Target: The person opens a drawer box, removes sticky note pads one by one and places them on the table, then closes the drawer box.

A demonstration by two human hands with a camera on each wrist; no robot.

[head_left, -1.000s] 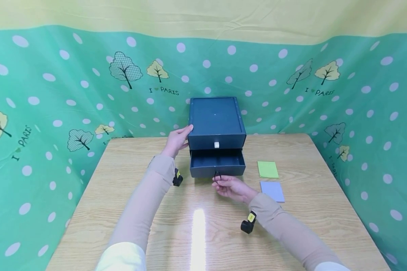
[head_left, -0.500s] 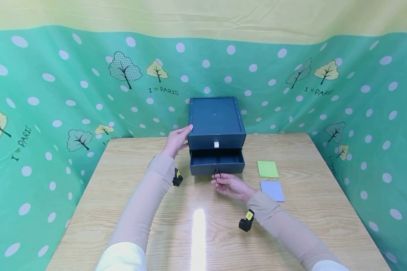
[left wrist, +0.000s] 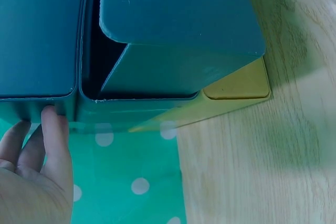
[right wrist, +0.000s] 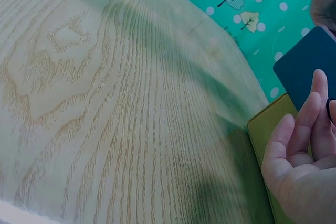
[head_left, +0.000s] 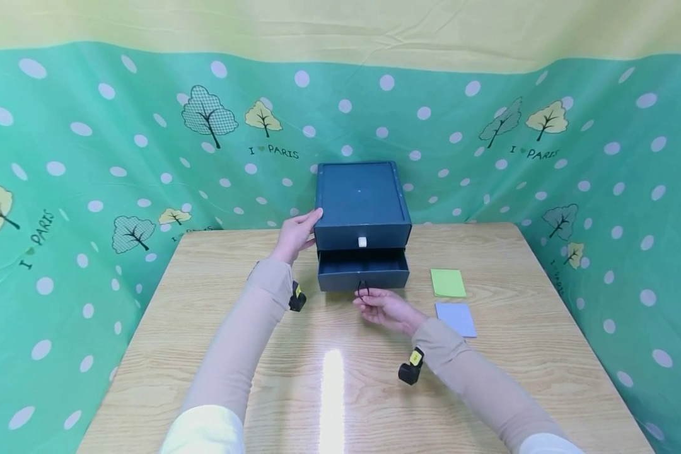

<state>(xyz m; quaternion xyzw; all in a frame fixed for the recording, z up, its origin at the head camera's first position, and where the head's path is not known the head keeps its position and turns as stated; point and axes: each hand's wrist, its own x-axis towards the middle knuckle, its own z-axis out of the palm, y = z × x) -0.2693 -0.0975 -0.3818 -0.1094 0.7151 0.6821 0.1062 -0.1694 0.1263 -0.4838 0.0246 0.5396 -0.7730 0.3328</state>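
A dark blue drawer cabinet [head_left: 362, 192] stands at the back of the table, with a white tab [head_left: 362, 242] on its upper drawer. The lower drawer [head_left: 364, 279] is pulled partly out, and its visible inside shows nothing. My left hand [head_left: 296, 236] rests against the cabinet's left side; in the left wrist view its fingertips [left wrist: 50, 113] touch that side. My right hand [head_left: 390, 311] pinches the black loop pull [head_left: 363, 289] on the lower drawer's front. The right wrist view shows the loop at its right border, against the thumb.
A yellow section [left wrist: 239, 80] sits beneath the open drawer in the left wrist view. To the right lie a green sticky note pad [head_left: 448, 283] and a blue one [head_left: 456, 320], near my right forearm. A dotted green curtain [head_left: 147, 126] surrounds the wooden table [head_left: 204, 353].
The lower drawer has slid slightly back into the cabinet, and my right hand has moved with it, still pinching the loop. My left hand has stayed in place.
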